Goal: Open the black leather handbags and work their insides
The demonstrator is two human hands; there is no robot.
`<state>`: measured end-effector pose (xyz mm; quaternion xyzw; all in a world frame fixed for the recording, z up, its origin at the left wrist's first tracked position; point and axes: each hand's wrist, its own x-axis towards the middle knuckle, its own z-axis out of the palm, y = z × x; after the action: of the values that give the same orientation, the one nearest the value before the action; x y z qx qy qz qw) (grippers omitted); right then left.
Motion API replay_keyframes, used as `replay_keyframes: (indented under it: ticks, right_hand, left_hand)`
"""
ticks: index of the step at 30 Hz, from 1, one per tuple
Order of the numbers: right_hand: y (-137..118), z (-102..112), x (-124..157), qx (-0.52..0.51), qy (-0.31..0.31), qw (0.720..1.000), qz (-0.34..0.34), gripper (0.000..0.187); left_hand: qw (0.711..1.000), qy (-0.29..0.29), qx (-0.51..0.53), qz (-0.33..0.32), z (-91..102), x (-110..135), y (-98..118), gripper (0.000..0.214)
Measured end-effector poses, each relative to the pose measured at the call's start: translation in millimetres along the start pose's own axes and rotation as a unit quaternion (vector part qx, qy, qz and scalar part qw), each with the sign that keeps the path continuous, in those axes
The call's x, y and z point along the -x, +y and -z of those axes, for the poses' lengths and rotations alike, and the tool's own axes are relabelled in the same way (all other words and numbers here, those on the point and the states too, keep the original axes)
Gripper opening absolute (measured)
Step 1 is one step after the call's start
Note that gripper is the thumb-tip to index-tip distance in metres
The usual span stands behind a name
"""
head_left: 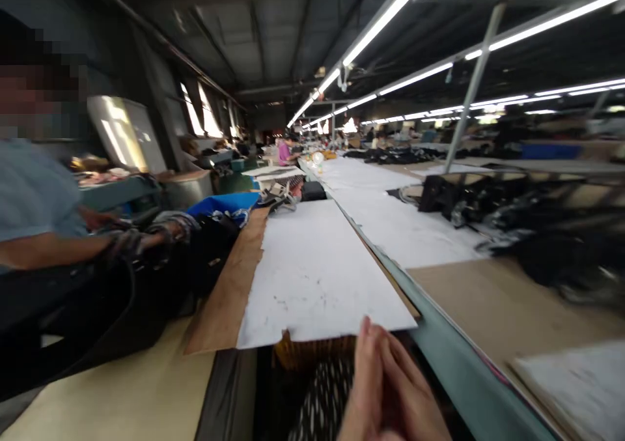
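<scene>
My left hand (367, 382) and my right hand (413, 389) are held up together at the lower right of the view. Their fingers are stretched out and the fingertips touch each other. I see no object between them, though the inner palms are partly hidden. Just beyond the fingertips is the near right corner of a white sheet (312, 265), which has small dark marks and lies on a brown board (229, 291). Below the board's edge, dark cloth with white flecks (325, 398) shows beside my left hand.
A person in a light blue shirt (36, 200) handles black items (161, 265) on the left. A blue bin (224, 203) stands behind them. Right of me runs a long table with a green edge (439, 337) and piles of black goods (551, 232). A slanted pole (473, 89) rises there.
</scene>
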<state>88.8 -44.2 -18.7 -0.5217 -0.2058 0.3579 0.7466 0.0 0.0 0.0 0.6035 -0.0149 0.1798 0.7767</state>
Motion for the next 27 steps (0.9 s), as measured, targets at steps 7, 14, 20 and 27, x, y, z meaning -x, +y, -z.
replay_keyframes:
  ticks: [7,14,20,27]
  right_hand:
    - [-6.7,0.0,7.1,-0.057,-0.016,0.998,0.023,0.042]
    - [-2.5,7.5,2.4,0.099,0.055,0.989,0.096,0.033]
    - [-24.7,5.3,6.2,0.322,0.094,0.910,0.246,0.019]
    - [-29.7,-9.9,3.5,0.366,0.043,0.893,0.260,0.011]
  left_hand:
    - [0.889,0.093,0.447,-0.019,23.3,-17.8,7.1,0.069]
    - [0.864,0.091,0.495,0.000,31.5,-16.1,0.9,0.072]
    - [0.858,0.097,0.505,0.013,32.1,-17.4,-0.1,0.072]
    - [0.856,0.097,0.506,0.040,28.7,-13.8,-0.4,0.063]
